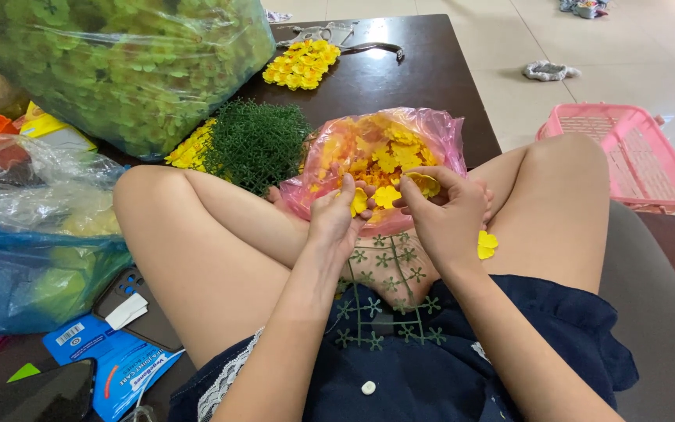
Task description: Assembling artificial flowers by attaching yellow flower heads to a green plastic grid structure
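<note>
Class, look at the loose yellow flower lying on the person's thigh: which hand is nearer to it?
Right. The right hand is just beside the loose yellow flower, its wrist almost touching it; the left hand is farther off, beyond the right hand.

A home living room: tiled floor (509, 47), dark coffee table (400, 78), cushioned seat (658, 312).

Yellow flower petals (385, 196) pinched at the fingertips; one more yellow petal (486, 244) on the thigh. Pink see-through bag (439, 133) full of yellow and orange blooms. Dark green plastic grid (376, 309) on navy shorts (462, 367) with white lace trim. Deep green tufted mat (258, 144). Clear sack (130, 66) of pale green flowers. Yellow heap (301, 64) on dark brown table (423, 74). Pink basket (626, 156) on cream tiles. Blue bag (17, 273).
</note>
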